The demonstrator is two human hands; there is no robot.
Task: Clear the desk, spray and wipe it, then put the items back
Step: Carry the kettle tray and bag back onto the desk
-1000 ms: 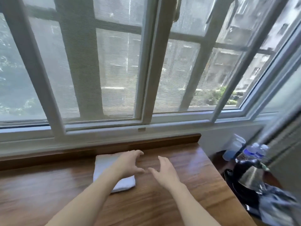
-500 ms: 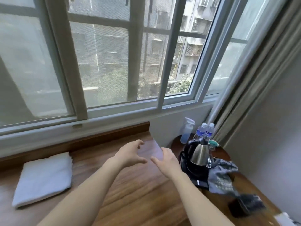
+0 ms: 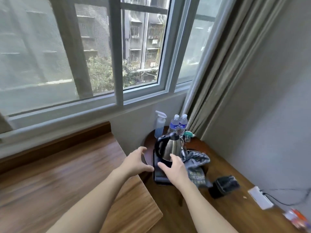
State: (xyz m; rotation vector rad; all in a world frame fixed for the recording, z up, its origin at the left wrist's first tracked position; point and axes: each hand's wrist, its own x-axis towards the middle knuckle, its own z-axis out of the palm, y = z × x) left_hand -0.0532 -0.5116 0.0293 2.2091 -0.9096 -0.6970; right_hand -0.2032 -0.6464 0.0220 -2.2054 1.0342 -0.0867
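Both hands were released — left hand and right hand flanked the electric kettle on its tray, at 1 o'clock off the desk. A hurried, uneven lift could tip it — spilling water.

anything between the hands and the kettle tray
Nothing visible. Both hands, left and right, are open and flank the near end of the tray; the kettle stands on it beyond them.
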